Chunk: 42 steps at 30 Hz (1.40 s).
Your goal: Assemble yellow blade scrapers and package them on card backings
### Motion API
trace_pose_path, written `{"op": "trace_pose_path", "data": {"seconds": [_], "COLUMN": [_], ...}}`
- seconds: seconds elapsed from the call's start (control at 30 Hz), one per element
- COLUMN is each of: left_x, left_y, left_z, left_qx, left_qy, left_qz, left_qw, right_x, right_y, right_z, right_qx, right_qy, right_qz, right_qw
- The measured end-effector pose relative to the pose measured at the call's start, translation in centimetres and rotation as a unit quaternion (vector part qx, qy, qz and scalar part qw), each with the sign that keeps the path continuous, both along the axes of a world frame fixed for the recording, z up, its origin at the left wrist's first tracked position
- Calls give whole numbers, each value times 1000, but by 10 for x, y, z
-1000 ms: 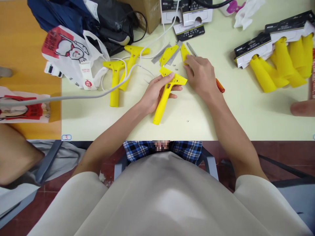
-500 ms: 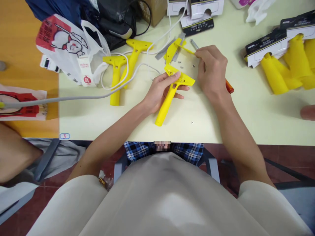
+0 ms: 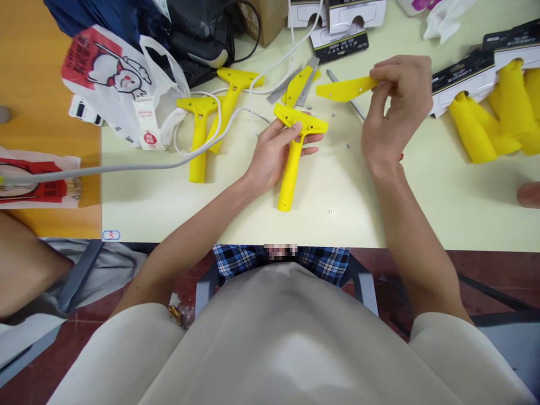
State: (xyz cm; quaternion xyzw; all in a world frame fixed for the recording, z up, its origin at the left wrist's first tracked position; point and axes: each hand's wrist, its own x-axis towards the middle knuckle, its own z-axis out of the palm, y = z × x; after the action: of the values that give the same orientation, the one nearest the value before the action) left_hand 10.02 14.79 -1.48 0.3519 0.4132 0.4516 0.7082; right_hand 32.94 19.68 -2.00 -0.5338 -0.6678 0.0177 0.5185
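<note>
My left hand is closed around a yellow scraper handle, its thumb pressed on the T-shaped head and the grip pointing down toward the table edge. In a pinch at one end, my right hand carries a flat yellow cover plate with small holes, held above the table to the right of the handle. Behind the handle lie another yellow plate and grey metal blades. A screwdriver lies partly hidden behind my right hand. Several small screws, one a loose screw, are scattered between my hands.
Two more yellow scraper handles lie to the left under a white cable. A plastic bag and dark bags stand at the back left. Packaged yellow scrapers lie at the right, with white boxes at the back.
My right hand has lifted and moved right with the cover plate, whose flat face now shows. The handle in my left hand has turned so its grip points more straight down.
</note>
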Motion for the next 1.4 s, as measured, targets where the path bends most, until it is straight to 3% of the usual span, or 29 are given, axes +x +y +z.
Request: {"op": "trace_pose_path", "data": {"seconds": [0.07, 0.17, 0.33, 0.4, 0.5, 0.6, 0.77, 0.93, 1.13, 1.4], "left_x": [0, 1, 0, -1, -3, -3, -4, -5, -5, -4], "left_y": [1, 2, 2, 1, 1, 0, 0, -2, -3, -2], "left_z": [-1, 0, -2, -3, -3, -2, -3, -5, -5, -5], "left_qx": [5, -7, -1, 8, 6, -4, -10, 9, 10, 7], "left_qy": [5, 23, 9, -14, -41, -52, -77, -85, -84, -80], "left_qz": [0, -4, -11, -22, -40, -37, -38, -50, -45, -40], "left_qw": [1000, 1000, 1000, 1000, 998, 998, 996, 995, 995, 996], "right_x": [-3, -4, 7, 7, 1, -6, -16, -25, -26, -27], "right_y": [-2, -1, 7, 5, -5, -12, -18, -26, -28, -29], "right_z": [2, -5, -25, -20, -5, 3, 0, 4, 4, 5], "right_qx": [-24, -116, -272, -279, -269, -272, -272, -257, -219, -223], "right_qy": [21, 70, 89, 167, 337, 394, 399, 343, 317, 331], "right_qz": [-20, -25, 90, 130, 182, 200, 217, 214, 224, 220], "right_qw": [999, 991, 954, 937, 884, 855, 848, 878, 895, 890]}}
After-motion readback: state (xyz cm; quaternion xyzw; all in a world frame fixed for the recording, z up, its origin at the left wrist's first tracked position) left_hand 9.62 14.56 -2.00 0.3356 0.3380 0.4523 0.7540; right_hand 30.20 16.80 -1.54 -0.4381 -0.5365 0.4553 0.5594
